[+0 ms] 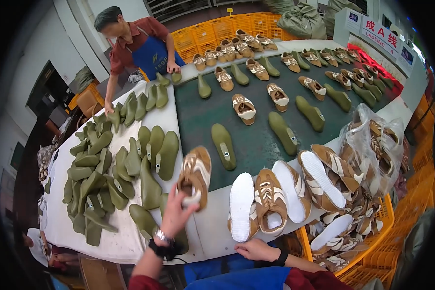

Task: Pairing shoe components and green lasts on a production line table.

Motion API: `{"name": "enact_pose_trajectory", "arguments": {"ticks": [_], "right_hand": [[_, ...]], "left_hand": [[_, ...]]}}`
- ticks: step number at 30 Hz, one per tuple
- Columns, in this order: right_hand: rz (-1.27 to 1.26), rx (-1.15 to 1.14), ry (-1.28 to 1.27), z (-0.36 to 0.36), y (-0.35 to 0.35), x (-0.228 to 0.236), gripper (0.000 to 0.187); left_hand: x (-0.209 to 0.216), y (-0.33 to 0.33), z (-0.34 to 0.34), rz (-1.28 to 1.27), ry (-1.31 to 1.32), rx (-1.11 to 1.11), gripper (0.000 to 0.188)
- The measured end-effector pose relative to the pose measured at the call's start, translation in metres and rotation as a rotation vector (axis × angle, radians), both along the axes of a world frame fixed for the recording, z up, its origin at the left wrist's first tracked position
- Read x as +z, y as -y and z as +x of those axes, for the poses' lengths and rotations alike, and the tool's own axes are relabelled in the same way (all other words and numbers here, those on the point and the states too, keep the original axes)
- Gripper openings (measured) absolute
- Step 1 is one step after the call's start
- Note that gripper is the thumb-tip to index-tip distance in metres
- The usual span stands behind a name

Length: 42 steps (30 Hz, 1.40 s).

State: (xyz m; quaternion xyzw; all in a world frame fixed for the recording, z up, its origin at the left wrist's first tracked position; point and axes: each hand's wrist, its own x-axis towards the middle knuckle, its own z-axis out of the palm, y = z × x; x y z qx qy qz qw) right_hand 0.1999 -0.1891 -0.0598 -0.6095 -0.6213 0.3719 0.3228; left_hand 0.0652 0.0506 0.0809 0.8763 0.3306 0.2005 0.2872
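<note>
My left hand point(176, 214) grips a brown sneaker point(202, 166) with white stripes by its heel, over the near-left part of the table. The sneaker is slightly blurred, its toe pointing away from me. My right hand point(259, 250) is closed, with fingers curled, at the near end of a sneaker lying white sole up point(241, 207). What its fingers hold, if anything, is hidden. Right of that shoe, an upright brown sneaker point(270, 199) and another sole-up sneaker point(290, 191) lie side by side. Olive-green shoe lasts point(151, 186) lie close to my left hand.
A heap of lasts point(89, 179) covers the white tabletop point(58, 217) at left. Sneakers and lasts alternate on the dark green belt point(198, 125). An orange crate point(387, 215) of sneakers and a plastic bag of shoes point(377, 145) stand right. A co-worker point(140, 46) handles lasts far left.
</note>
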Motion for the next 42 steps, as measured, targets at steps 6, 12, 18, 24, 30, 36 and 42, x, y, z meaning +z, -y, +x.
{"name": "enact_pose_trajectory", "arguments": {"ticks": [6,12,18,24,30,36,42], "right_hand": [[-0.092,0.029,-0.152,0.005,-0.001,0.002,0.019],[0.066,0.128,-0.332,0.007,-0.01,-0.002,0.014],[0.198,0.032,-0.312,0.012,-0.001,0.003,0.013],[-0.201,0.029,-0.328,0.008,-0.003,0.006,0.018],[0.045,0.032,0.001,-0.009,-0.001,0.012,0.019],[0.043,0.291,0.094,-0.049,-0.028,0.061,0.029],[0.148,0.317,0.212,-0.106,-0.112,0.071,0.05]], "left_hand": [[-0.055,-0.166,0.1,0.127,-0.166,0.045,0.038],[-0.165,-0.26,0.147,0.332,-0.057,0.145,0.064],[-0.118,-0.227,0.19,0.108,-0.413,0.107,0.092],[0.006,-0.182,0.074,0.297,-0.324,-0.169,0.053],[0.067,-0.078,-0.103,0.2,-0.28,-0.041,0.052],[-0.023,-0.024,-0.207,-0.012,-0.219,0.144,0.061],[-0.124,-0.028,-0.241,-0.711,0.5,0.372,0.067]]}}
